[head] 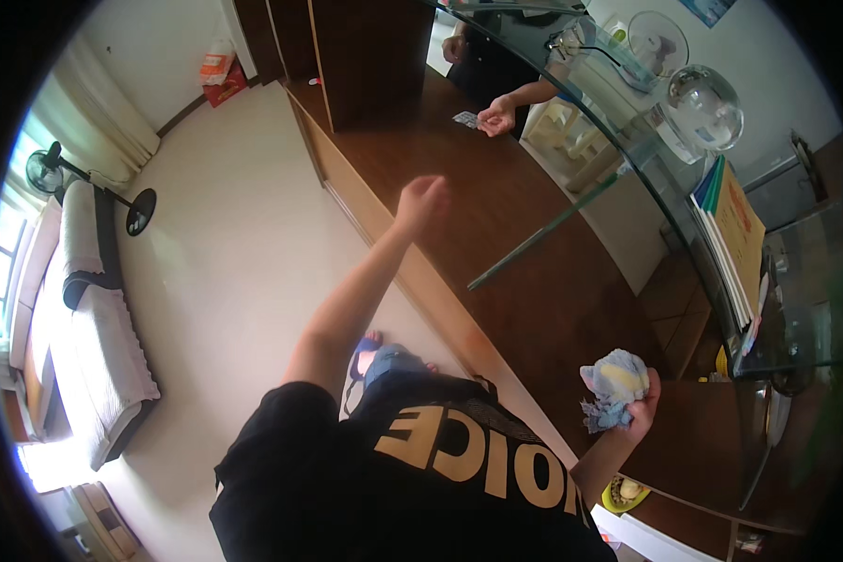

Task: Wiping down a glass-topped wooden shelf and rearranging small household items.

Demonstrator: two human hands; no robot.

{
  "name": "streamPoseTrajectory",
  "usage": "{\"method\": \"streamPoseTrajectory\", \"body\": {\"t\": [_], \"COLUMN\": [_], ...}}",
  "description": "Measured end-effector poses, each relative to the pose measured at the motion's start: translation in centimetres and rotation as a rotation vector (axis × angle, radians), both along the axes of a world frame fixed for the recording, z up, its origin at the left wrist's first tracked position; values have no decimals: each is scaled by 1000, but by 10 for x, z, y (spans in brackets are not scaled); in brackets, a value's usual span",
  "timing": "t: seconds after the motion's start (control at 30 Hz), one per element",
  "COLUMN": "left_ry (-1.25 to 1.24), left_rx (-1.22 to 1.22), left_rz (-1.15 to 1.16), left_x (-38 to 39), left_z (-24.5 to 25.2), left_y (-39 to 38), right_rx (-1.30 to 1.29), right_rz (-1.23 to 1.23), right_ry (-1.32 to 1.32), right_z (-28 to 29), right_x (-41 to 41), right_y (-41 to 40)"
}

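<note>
Over the edge of a dark brown wooden counter [534, 232], my left hand [423, 202] is raised and blurred, its fingers seemingly curled. No object shows in it, though its palm side is hidden. My right hand [645, 411] grips a crumpled blue-grey cloth [615, 386] with a pale yellow patch, above the counter's near right part. Across the counter, another person's hand [497, 116] is beside a small silvery blister pack [466, 119] on the wood.
A glass shelf [664, 211] with a bare edge overhangs the counter, carrying a glass globe bowl [704, 109], eyeglasses [569, 43] and upright booklets [734, 239]. A glass panel [541, 232] juts below it. Behind, on the floor, stand a fan [140, 211] and a covered sofa [102, 358].
</note>
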State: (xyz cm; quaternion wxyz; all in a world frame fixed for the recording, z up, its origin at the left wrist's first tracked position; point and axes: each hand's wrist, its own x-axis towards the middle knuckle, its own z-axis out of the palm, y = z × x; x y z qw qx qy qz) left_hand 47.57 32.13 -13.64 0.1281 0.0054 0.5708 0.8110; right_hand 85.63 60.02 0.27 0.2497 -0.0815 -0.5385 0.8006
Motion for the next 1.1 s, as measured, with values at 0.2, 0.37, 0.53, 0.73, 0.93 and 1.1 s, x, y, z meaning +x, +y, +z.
{"method": "streamPoseTrajectory", "body": {"t": [0.2,0.37,0.53,0.73,0.93,1.1], "left_ry": [-455,-369,-257,-203,31,90], "left_rx": [310,253,239,179,149,192], "left_rz": [48,46,29,7,-249,-346], "left_x": [-74,-113,-138,-112,-31,-5], "left_z": [28,28,20,14,82,110], "left_y": [40,62,70,46,-10,-44], "right_rx": [-43,-22,11,82,63,98], "right_rz": [-227,-292,-335,-375,-331,-230], "right_ry": [13,-3,-6,-27,-29,-4], "right_z": [7,11,24,28,28,26], "right_x": [15,20,15,6,-15,-47], "right_y": [-33,-51,-76,-104,-112,-116]}}
